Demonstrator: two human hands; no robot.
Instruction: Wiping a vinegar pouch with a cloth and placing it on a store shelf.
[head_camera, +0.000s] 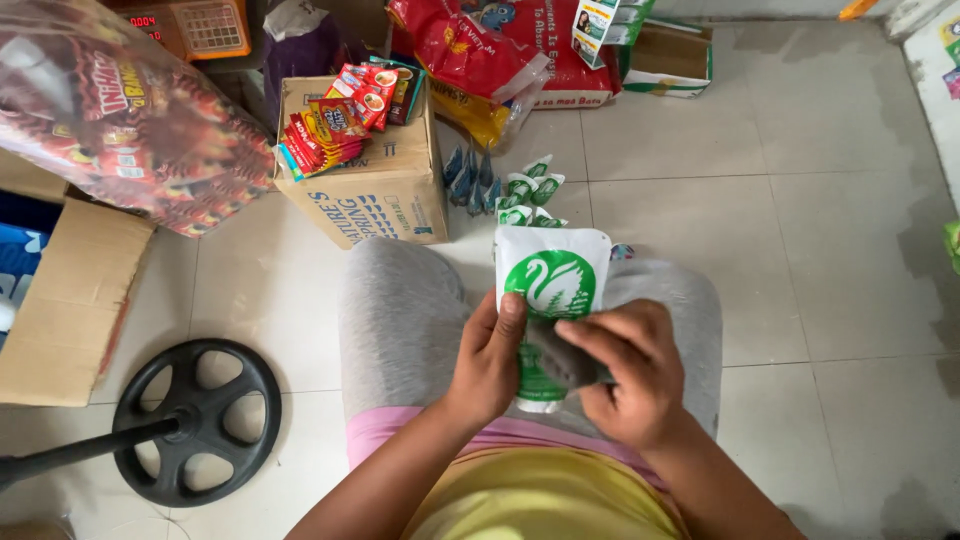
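I hold a white pouch (553, 280) with a round green swan emblem upright over my lap. My left hand (487, 360) grips its left edge, thumb lying on the front. My right hand (630, 370) presses a small dark grey object (558, 358) against the pouch's lower front; what that object is I cannot tell. My knees in grey trousers (400, 320) lie below the pouch.
A cardboard box (375, 195) ahead carries stacked red sachets (335, 125). Small green and blue sachets (510, 185) lie on the tiled floor beside it. A big red snack bag (120, 120) sits at left, a black fan base (195, 420) lower left, red bags (480, 50) behind.
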